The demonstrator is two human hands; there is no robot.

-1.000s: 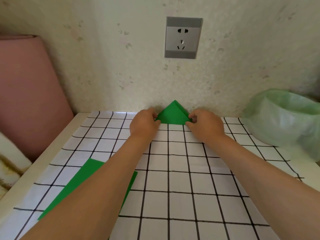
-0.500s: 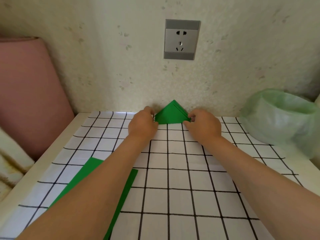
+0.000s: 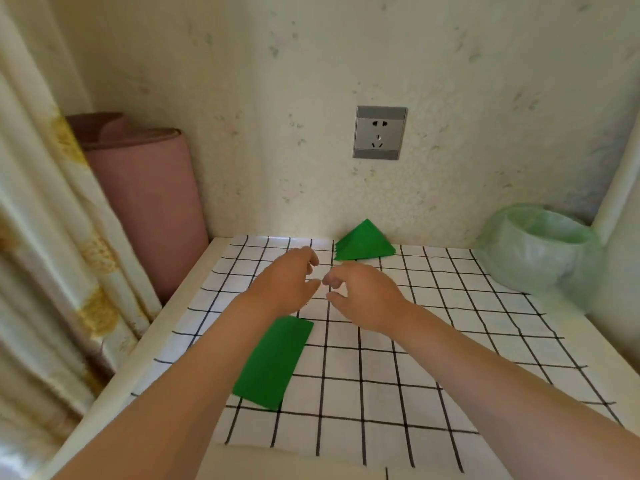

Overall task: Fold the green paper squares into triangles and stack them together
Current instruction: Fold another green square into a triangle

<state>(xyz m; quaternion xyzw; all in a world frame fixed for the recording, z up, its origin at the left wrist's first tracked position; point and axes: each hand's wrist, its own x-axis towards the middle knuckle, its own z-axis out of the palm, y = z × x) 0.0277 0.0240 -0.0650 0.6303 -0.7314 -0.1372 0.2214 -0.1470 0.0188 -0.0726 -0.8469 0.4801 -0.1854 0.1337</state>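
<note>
Both of your hands are empty and hang just above the middle of the bench [image 3: 162,332]; your left hand [image 3: 289,284] has its fingers loosely curled with nothing between them, and your right hand [image 3: 362,297] is the same, relaxed, its fingertips almost meeting those of the left; neither hand touches any paper; the stack of folded green triangles [image 3: 363,243] lies at the far edge of the bench against the wall, directly beyond your hands and apart from them, its point toward the wall and the layered edges showing on its left side; the unfolded green paper [image 3: 273,362] lies flat on the near left part of the bench, partly under your left forearm, so you cannot tell how many sheets it holds; a white cloth with a black grid [image 3: 450,341] covers the bench top under everything; a grey wall socket [image 3: 379,132] sits on the wall above the triangles; a round container lined with a pale green plastic bag [image 3: 540,251] stands at the far right corner; a pink rolled mat [image 3: 145,202] leans upright beside the bench on the left, with a pale patterned curtain [image 3: 52,237] nearer to you
</note>
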